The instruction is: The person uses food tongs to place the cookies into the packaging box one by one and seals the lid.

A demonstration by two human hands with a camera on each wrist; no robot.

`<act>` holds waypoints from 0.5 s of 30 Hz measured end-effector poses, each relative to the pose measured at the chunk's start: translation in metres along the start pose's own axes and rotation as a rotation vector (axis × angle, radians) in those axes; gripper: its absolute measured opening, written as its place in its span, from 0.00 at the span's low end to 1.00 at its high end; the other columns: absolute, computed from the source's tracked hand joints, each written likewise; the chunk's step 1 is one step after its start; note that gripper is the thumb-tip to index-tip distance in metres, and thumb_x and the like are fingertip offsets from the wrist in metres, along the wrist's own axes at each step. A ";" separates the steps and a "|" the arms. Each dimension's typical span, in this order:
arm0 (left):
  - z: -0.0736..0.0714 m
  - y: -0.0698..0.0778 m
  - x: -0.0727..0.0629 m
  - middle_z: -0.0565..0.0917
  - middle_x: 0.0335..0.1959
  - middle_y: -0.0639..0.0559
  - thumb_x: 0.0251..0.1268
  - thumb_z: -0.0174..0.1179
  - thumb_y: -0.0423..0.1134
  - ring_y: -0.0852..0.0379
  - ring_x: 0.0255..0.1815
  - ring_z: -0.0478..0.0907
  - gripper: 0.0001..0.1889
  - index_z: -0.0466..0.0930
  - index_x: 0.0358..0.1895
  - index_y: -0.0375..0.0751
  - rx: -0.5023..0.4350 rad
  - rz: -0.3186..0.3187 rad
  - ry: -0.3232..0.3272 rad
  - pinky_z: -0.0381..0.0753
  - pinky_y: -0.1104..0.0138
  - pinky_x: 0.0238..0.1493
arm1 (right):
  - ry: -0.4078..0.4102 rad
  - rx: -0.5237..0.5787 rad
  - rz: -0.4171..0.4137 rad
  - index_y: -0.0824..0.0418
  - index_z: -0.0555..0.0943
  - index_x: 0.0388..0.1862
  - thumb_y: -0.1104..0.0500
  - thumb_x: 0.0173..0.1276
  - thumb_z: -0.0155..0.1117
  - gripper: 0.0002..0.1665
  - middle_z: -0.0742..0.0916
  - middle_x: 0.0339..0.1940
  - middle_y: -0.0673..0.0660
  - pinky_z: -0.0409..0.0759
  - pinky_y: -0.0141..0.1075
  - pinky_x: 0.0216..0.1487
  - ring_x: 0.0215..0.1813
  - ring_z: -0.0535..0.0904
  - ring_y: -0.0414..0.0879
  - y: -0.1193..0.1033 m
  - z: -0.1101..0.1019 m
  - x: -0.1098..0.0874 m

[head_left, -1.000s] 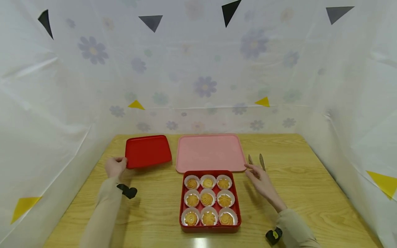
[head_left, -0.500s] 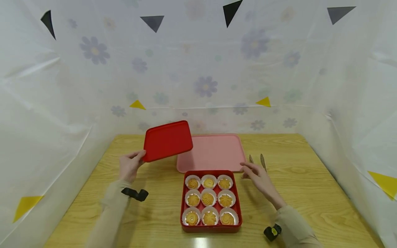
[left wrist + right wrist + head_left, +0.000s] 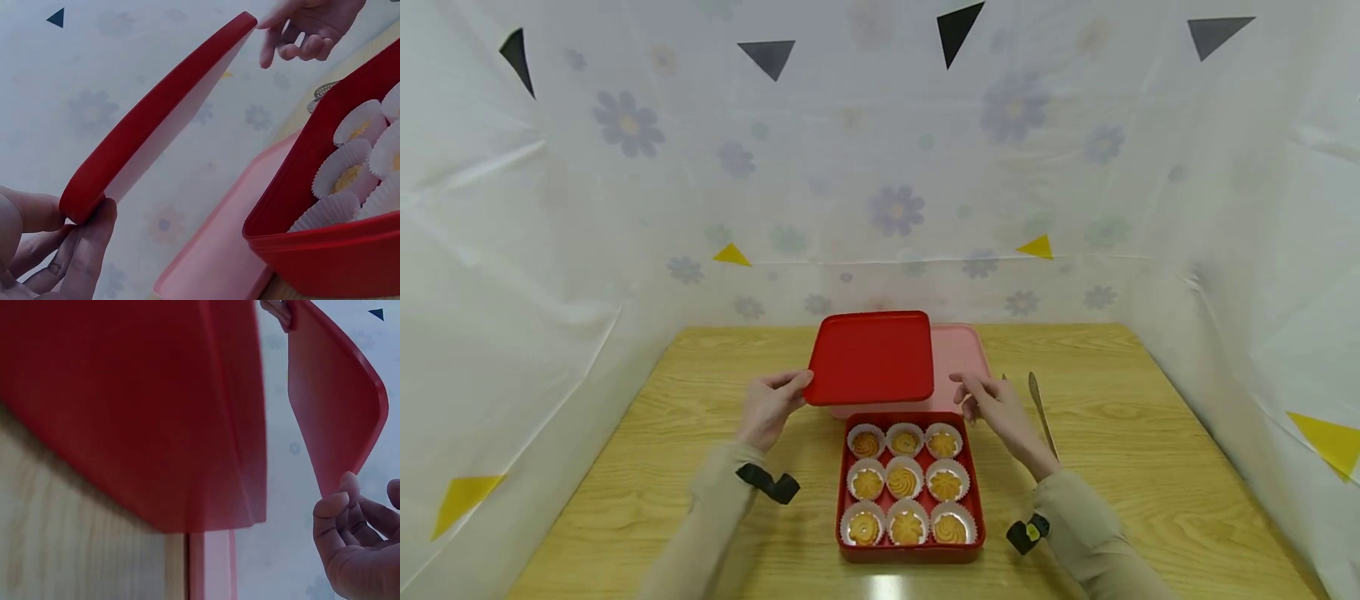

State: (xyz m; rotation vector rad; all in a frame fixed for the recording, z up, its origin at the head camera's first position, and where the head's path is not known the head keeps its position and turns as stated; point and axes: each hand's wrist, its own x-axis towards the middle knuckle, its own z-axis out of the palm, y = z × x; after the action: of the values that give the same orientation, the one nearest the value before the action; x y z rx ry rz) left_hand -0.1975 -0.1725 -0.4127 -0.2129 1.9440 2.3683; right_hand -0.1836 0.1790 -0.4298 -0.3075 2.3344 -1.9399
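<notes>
A red rectangular lid (image 3: 871, 358) is held up over the far side of the table, behind a red box (image 3: 912, 555). My left hand (image 3: 772, 408) pinches the lid's left near corner between thumb and fingers, as the left wrist view shows. Across from it, my right hand (image 3: 1003, 417) hovers just off the lid's right edge, its fingers loosely bent and holding nothing. Inside the box sit rows of piped cookies (image 3: 901, 482) in white paper cups. The box stands uncovered near the front of the table.
Behind the box lies a pink tray (image 3: 962, 354), largely hidden under the raised lid. Metal tongs (image 3: 1042, 412) rest on the wooden table (image 3: 1150, 467) to the right, partly behind my right hand. A white flowered sheet (image 3: 820, 192) encloses the back and sides.
My left hand has lifted the red lid off the left part of the table and carried it right, over the pink tray. My right hand has shifted slightly left, towards the lid.
</notes>
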 end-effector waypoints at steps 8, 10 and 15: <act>0.015 -0.010 0.000 0.87 0.37 0.56 0.70 0.60 0.32 0.62 0.36 0.85 0.22 0.74 0.62 0.20 0.043 0.000 -0.086 0.85 0.71 0.43 | 0.052 0.062 0.032 0.68 0.71 0.28 0.48 0.80 0.51 0.26 0.70 0.16 0.49 0.73 0.38 0.26 0.20 0.63 0.41 -0.008 0.008 0.011; 0.015 -0.010 0.000 0.87 0.44 0.50 0.70 0.60 0.32 0.63 0.39 0.85 0.24 0.73 0.65 0.22 0.058 -0.005 -0.109 0.84 0.70 0.46 | 0.055 0.076 0.030 0.65 0.68 0.25 0.48 0.79 0.53 0.26 0.68 0.15 0.48 0.77 0.39 0.27 0.19 0.61 0.40 -0.008 0.008 0.012; 0.014 -0.009 0.000 0.76 0.67 0.33 0.77 0.52 0.37 0.66 0.51 0.82 0.26 0.65 0.73 0.29 0.202 0.036 -0.304 0.78 0.65 0.62 | 0.041 0.131 0.000 0.67 0.79 0.39 0.51 0.78 0.55 0.19 0.70 0.17 0.46 0.87 0.41 0.35 0.17 0.61 0.36 -0.013 0.005 0.009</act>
State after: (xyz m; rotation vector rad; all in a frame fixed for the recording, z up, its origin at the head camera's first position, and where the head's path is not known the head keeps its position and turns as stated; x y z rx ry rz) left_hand -0.1968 -0.1570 -0.4189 0.1837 2.0280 2.0570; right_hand -0.1898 0.1705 -0.4178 -0.2591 2.2169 -2.1066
